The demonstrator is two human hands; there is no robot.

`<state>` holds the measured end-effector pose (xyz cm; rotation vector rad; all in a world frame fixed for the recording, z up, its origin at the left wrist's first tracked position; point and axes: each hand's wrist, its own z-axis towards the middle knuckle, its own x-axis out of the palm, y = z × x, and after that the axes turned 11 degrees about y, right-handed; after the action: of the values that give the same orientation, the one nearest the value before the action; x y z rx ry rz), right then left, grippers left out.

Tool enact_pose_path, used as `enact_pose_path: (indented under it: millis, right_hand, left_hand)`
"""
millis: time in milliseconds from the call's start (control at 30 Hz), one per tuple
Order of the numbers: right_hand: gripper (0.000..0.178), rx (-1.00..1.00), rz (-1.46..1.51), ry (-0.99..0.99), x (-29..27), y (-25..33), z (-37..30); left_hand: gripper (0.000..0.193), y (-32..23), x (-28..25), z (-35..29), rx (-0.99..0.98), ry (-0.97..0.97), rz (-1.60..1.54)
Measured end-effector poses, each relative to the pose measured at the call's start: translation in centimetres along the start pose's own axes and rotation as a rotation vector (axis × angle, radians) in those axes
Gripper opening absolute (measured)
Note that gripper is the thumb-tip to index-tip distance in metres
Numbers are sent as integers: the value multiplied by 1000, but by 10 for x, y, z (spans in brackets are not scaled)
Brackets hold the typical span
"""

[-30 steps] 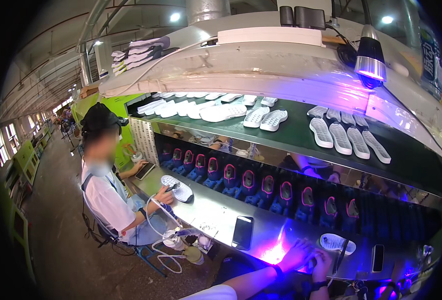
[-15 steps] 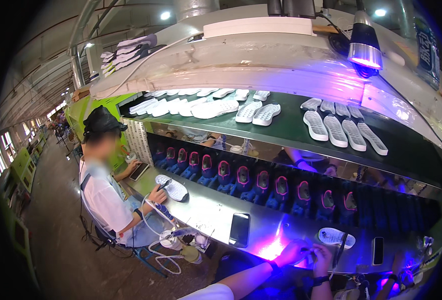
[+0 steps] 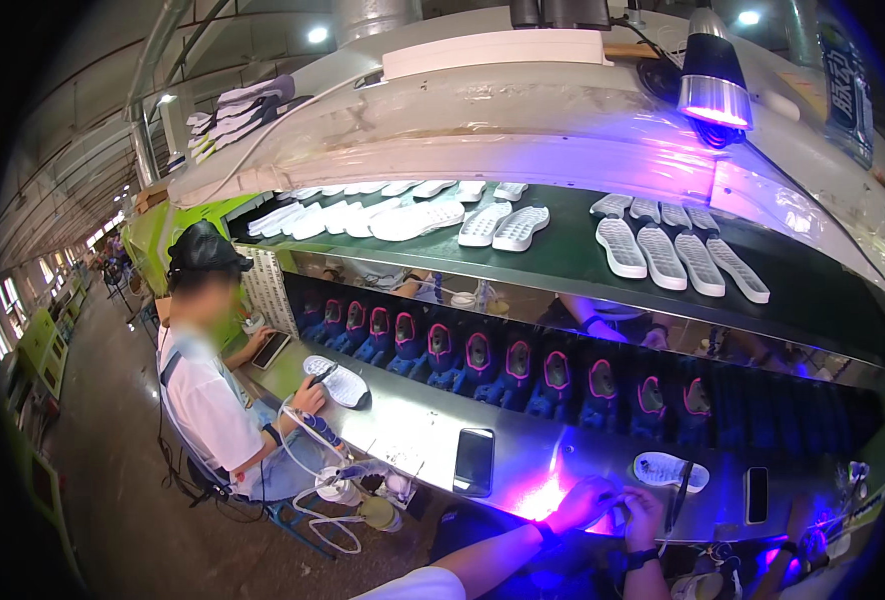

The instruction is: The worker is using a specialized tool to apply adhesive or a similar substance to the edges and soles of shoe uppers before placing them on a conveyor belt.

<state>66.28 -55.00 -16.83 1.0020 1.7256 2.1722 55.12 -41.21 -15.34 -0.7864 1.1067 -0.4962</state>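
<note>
Under violet light, my left hand (image 3: pixel 587 502) and my right hand (image 3: pixel 645 514) meet over the front edge of the metal worktable (image 3: pixel 403 400). Their fingers are closed, pinching something small between them that I cannot make out. Just beyond my right hand lies a white shoe sole (image 3: pixel 653 468). A dark, slim tool (image 3: pixel 679 497), perhaps a brush, rests across the sole's right part and points toward me. A bright pinkish glow (image 3: pixel 543 499) lights the table just left of my left hand.
Phones lie left (image 3: pixel 475 462) and right (image 3: pixel 757 495) of my hands. Behind them stands a row of dark shoe uppers (image 3: pixel 478 355) with pink outlines. White soles (image 3: pixel 663 256) fill the green shelf (image 3: pixel 563 262). A co-worker (image 3: pixel 213 390) at left handles another sole (image 3: pixel 337 382); another person's arm (image 3: pixel 785 550) shows at right.
The whole view has shifted slightly. My hands stay together in nearly the same place, fingers still closed. The co-worker's hand has moved a little on the sole.
</note>
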Motion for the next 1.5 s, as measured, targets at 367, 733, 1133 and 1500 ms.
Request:
enact_pose_path:
  millis: [367, 733, 1133, 1500]
  right_hand:
    - [22, -2, 32, 9, 4, 6, -1]
    - [24, 61, 80, 65, 0, 2, -5]
    - [29, 38, -591, 74, 9, 0, 1]
    - [33, -11, -613, 140, 17, 8, -5]
  left_hand:
    - [22, -4, -4, 1, 30, -35, -129]
    - [13, -21, -22, -6, -128, 43, -287]
    - [13, -3, -14, -1, -82, -40, -149]
    - [16, -14, -17, 1, -85, -58, -175]
